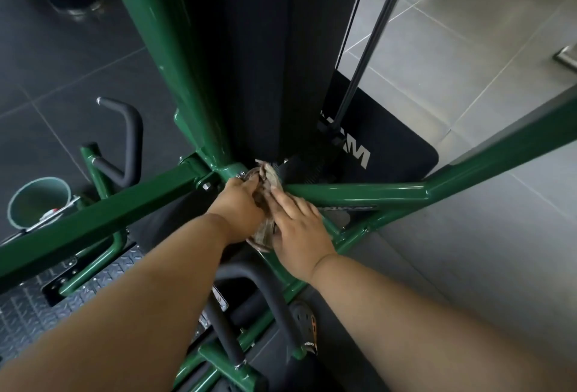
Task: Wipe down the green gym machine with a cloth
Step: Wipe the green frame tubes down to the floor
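- Both hands meet at the central joint of the green gym machine (359,194), where its upright post and crossbars come together, with a crumpled brownish cloth (269,176) bunched between them.
- The left hand (242,204) has its grip curled into the cloth at the joint; the right hand (301,230) lies flatter, fingers nearly straight, pressing the cloth's near part against the frame rather than clasping it.
- The cloth sits on the joint itself, its far end poking up toward the black panel (265,63) behind the post.
- Judged from this, the wiping is under way at the hub, with long stretches of tubing to left and right seemingly yet to be done.
- The next move likely calls for sliding the cloth out along one crossbar, keeping pressure on the round tube and working round bolts and brackets.
- Left and nearer the floor stand black padded handles (131,129) and a green bucket (39,201); a checker-plate footboard (28,307) lies near left.
- A cable (371,45) runs down at right over grey floor tiles (468,48).
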Motion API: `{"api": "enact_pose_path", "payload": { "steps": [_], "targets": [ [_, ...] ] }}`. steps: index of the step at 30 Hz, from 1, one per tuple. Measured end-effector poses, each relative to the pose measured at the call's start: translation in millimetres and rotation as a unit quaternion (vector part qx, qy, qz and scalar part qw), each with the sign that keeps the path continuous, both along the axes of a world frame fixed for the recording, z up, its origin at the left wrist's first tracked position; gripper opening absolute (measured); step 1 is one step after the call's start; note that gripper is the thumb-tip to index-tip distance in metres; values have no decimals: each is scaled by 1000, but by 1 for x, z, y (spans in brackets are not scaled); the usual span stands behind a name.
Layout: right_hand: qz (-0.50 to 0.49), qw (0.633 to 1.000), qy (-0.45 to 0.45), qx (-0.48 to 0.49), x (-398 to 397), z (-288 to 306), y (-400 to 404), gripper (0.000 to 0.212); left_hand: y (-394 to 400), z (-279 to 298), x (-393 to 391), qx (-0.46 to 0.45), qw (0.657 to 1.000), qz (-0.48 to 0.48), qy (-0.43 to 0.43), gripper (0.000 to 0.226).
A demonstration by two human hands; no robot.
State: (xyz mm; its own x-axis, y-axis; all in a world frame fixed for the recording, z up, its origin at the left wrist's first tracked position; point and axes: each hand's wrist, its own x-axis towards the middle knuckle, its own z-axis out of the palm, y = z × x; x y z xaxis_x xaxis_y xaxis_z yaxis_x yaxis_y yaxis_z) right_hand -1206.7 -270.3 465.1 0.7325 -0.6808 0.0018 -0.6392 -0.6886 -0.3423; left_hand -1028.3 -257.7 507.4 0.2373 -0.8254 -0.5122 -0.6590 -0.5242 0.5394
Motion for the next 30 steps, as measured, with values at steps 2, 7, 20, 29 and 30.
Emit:
{"api": "enact_pose_path", "payload": {
  "steps": [2,7,20,29,30],
  "targets": [
    [-19,999,-28,17,12,2,0,82,3,7,7,-23,993,62,103,50],
    [-54,996,-66,23,44,2,1,74,12,12,11,-33,985,98,140,61],
    [-80,990,36,-113,-25,-6,-58,20,41,-6,0,-90,988,122,-38,51],
    [-35,999,12,20,29,-7,-43,56,36,-7,-20,-21,989,-9,-149,73],
    [-44,999,7,19,31,-9,-43,58,36,-8,-18,-24,987,-8,-156,72]
  ]
}}
